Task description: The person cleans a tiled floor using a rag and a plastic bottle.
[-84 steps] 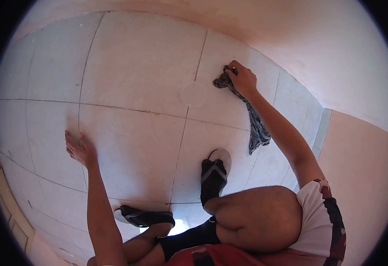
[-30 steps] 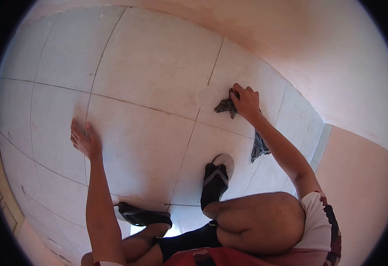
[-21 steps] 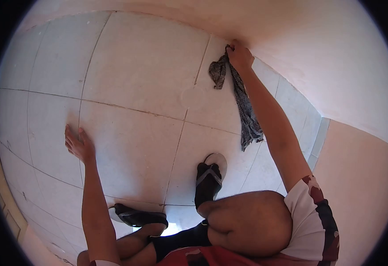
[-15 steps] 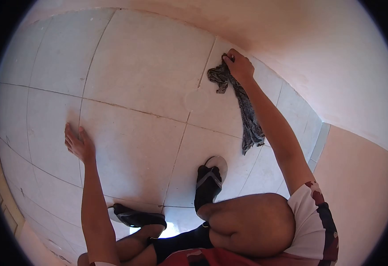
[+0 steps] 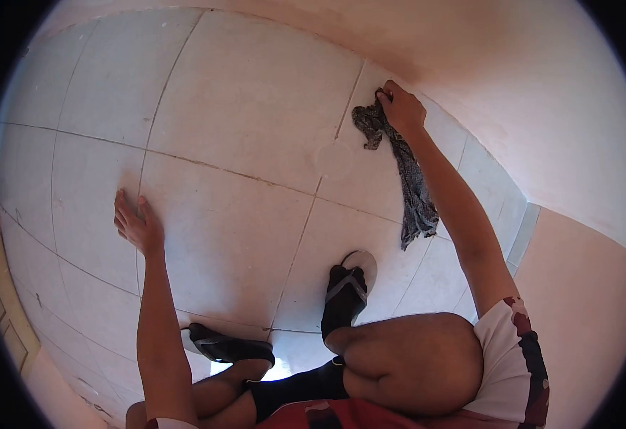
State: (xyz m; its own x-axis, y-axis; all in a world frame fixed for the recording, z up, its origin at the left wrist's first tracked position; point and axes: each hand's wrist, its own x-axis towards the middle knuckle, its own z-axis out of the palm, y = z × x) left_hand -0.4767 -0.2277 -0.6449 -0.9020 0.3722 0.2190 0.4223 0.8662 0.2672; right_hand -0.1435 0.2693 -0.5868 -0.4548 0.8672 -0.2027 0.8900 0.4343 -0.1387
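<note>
The person's right hand (image 5: 402,111) is clenched around the bunched end of a dark grey patterned cloth rag (image 5: 407,179), pressing it to the pale tiled floor (image 5: 248,107) close to the pink wall (image 5: 542,93), while the rag's long tail trails back along the forearm. The left hand (image 5: 136,225) lies flat with fingers spread on a tile, bearing weight. The loose tail could catch under the black sandal with a white sole (image 5: 347,289) just beside it, or the propping palm could slip on the smooth tile and tip the crouch.
</note>
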